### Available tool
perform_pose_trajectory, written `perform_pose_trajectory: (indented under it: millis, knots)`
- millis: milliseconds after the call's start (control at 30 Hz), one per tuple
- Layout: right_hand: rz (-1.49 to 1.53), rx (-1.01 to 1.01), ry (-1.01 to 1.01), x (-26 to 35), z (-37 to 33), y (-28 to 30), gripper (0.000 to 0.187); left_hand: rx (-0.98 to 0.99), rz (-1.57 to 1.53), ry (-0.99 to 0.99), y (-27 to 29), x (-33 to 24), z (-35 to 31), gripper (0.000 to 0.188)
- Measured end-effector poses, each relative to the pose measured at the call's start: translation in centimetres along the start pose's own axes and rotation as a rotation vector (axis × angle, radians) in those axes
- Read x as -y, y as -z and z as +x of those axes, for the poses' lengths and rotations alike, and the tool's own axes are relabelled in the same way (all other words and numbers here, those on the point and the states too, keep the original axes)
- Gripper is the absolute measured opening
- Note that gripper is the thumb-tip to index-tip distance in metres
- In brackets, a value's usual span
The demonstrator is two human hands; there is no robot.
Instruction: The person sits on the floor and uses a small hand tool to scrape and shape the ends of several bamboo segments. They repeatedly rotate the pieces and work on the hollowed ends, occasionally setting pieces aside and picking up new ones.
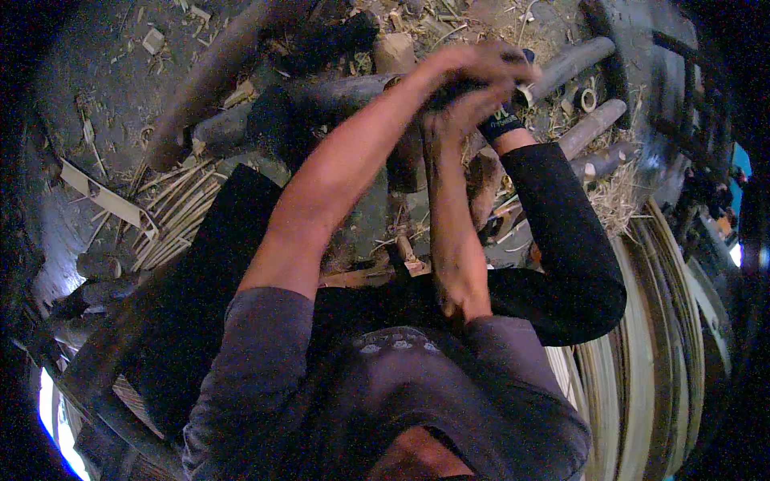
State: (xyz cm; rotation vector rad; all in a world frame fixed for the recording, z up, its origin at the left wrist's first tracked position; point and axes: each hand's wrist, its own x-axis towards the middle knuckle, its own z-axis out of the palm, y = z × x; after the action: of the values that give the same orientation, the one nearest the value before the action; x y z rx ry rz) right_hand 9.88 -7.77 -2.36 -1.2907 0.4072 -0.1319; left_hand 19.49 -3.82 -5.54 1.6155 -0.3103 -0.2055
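Note:
Both of my arms reach forward to the top of the head view, where the hands come together beside my raised right foot in its dark sock [504, 122]. My left hand [485, 66] lies a little farther off, its fingers bent and smeared by motion. Just nearer is my right hand [461, 111], also blurred, partly overlapping the left. Whether either hand grips something cannot be made out. Beneath and behind them a dark log [341, 94] runs crosswise, and another log [573, 66] slants away to the right.
Thin split strips [180, 212] and a pale slat [104, 194] lie at left. Long curved strips [622, 385] spread at lower right. A cut ring [589, 99], a short log [593, 128], a wood block [394, 53] and shavings [613, 204] litter the ground.

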Motion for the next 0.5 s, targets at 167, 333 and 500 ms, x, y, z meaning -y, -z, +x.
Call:
perform_pose_trajectory:
  millis: [167, 333, 500]
  knots:
    - [-0.705, 0.158, 0.414, -2.2, 0.9, -6.8, 0.064, -0.303, -0.663, -0.046, 8.9, -1.0, -4.6, 0.039]
    - [-0.609, 0.659, -0.168, 0.4, 0.3, -7.8, 0.078, -0.873, -0.569, 0.182, 9.8, -3.9, -9.2, 0.039]
    - [-0.683, 0.943, 0.065, 0.5, -1.1, -7.8, 0.074, -1.189, -0.566, 0.059, 8.8, -3.2, -12.9, 0.043]
